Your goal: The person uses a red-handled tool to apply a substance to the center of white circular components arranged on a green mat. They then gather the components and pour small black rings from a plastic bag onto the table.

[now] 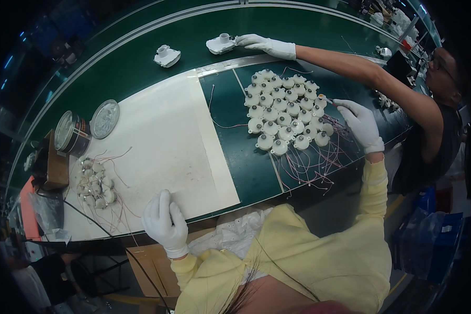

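My right hand, in a white glove, pinches a small thin tool with a pale, orange-marked end; its exact kind is too small to tell. That end is at the right edge of a dense group of round white motors. Each has a dark shaft on top, and pink and white wires trail toward the table's near edge. My left hand, also gloved in white, rests at the near edge of the white sheet. Its fingers are loosely bent, thumb apart, with nothing visible in them.
At left lie more wired motors, an open tin, its lid and a cardboard box. Across the table, a co-worker's gloved hand touches a white housing; another housing stands to its left.
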{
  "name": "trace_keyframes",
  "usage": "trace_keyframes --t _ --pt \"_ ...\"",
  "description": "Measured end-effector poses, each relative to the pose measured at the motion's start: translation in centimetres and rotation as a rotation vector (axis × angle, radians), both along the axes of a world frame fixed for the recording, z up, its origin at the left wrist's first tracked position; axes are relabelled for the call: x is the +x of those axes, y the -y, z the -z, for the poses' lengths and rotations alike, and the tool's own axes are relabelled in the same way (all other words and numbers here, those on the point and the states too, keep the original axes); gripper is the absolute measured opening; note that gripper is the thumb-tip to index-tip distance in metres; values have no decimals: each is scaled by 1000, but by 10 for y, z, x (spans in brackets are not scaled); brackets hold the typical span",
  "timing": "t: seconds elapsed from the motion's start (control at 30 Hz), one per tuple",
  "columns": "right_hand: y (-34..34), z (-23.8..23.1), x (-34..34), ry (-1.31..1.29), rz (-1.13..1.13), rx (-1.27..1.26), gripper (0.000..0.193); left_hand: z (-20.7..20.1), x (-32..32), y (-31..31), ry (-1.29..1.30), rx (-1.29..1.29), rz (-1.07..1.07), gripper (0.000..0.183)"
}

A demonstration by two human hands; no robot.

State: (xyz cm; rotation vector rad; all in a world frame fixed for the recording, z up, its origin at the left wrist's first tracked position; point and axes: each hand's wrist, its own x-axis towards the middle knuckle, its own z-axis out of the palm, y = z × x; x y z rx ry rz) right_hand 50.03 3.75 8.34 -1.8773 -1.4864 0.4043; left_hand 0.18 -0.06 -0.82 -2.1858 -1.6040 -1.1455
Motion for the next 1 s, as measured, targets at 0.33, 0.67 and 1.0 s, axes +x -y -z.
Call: trace_keyframes --t 0.33,0.67,1.0 --pt "18 -1 10 -43 -17 -48 27 2 -1 1 -2 0 -5 31" --pt "19 7 -10 -224 -70 -8 29 -1 1 -1 15 8 9 31" --pt "26 19 3 -265 -41 -24 31 2 0 1 3 9 -9 31"
